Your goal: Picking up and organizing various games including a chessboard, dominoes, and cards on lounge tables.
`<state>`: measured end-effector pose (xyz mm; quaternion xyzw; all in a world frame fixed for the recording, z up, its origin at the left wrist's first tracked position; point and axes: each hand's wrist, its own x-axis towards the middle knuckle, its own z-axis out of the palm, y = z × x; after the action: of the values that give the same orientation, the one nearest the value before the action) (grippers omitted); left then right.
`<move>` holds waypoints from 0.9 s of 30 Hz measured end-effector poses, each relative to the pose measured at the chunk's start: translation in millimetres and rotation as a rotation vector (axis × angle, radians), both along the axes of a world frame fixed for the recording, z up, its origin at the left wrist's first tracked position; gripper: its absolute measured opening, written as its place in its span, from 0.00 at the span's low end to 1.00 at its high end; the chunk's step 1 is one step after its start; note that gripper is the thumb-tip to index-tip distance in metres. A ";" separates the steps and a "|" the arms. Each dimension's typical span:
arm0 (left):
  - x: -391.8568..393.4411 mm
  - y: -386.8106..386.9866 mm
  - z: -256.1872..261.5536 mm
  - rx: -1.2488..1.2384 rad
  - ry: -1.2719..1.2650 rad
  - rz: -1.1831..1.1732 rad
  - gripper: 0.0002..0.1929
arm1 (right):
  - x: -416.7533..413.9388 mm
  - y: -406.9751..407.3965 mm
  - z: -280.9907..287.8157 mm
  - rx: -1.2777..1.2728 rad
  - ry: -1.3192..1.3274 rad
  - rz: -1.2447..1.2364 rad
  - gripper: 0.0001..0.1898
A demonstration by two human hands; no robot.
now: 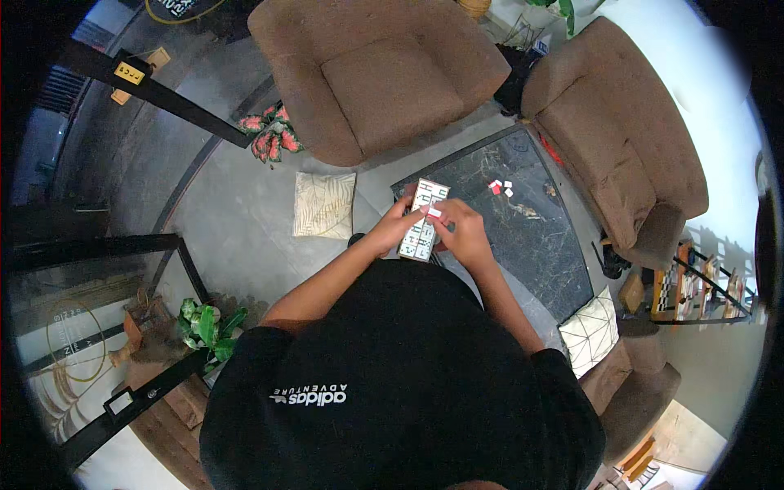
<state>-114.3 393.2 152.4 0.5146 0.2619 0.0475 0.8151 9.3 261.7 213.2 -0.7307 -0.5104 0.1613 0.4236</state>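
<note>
My left hand [387, 229] grips the side of a narrow rectangular board [424, 236] covered with white tiles bearing dark and green marks. Its thumb reaches over the board's face. Over the middle of the board, the fingers of my right hand [463, 229] pinch a small white-and-red tile [434, 213]. The tip of my left thumb is close to this tile; whether they touch is hard to tell. On the dark marble-patterned table [520, 239] beyond my right hand lie several loose white and red tiles [499, 187].
A brown armchair [392, 79] stands ahead, with a brown sofa [612, 135] to the right. A patterned cushion [324, 205] lies on the grey floor at left, and a white lined cushion [591, 334] rests at right. Potted plants [211, 331] and a black frame [184, 104] stand left.
</note>
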 end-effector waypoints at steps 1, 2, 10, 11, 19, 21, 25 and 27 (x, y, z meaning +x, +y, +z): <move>-0.7 1.3 -0.7 -0.008 0.018 -0.006 0.24 | -0.9 0.9 4.6 -0.005 0.053 -0.025 0.11; -0.9 2.0 -1.3 -0.015 0.037 -0.012 0.24 | -1.3 1.4 6.6 -0.010 0.106 -0.051 0.10; 0.1 -2.2 5.0 0.017 0.006 -0.020 0.26 | -5.5 -6.9 -6.1 -0.012 0.116 -0.034 0.07; -0.2 -3.1 6.6 0.034 0.006 -0.013 0.27 | -7.6 -9.2 -11.0 0.031 0.152 -0.032 0.06; 1.6 -3.5 15.9 0.024 0.011 -0.063 0.28 | -10.7 -7.6 5.1 0.052 0.147 -0.182 0.06; 4.5 -3.7 16.0 0.034 0.014 -0.081 0.28 | -3.5 -5.8 0.0 0.072 0.105 -0.210 0.06; 9.2 0.7 7.7 0.028 0.052 -0.085 0.24 | 5.3 -0.5 -14.1 0.139 -0.033 -0.201 0.09; 11.2 4.1 6.2 0.012 0.056 -0.097 0.24 | 5.8 2.4 -13.9 0.148 -0.013 -0.219 0.08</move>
<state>-103.0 397.2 158.6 0.5327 0.2593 -0.0048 0.8056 15.1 264.1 199.4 -0.7498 -0.4410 0.0713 0.4881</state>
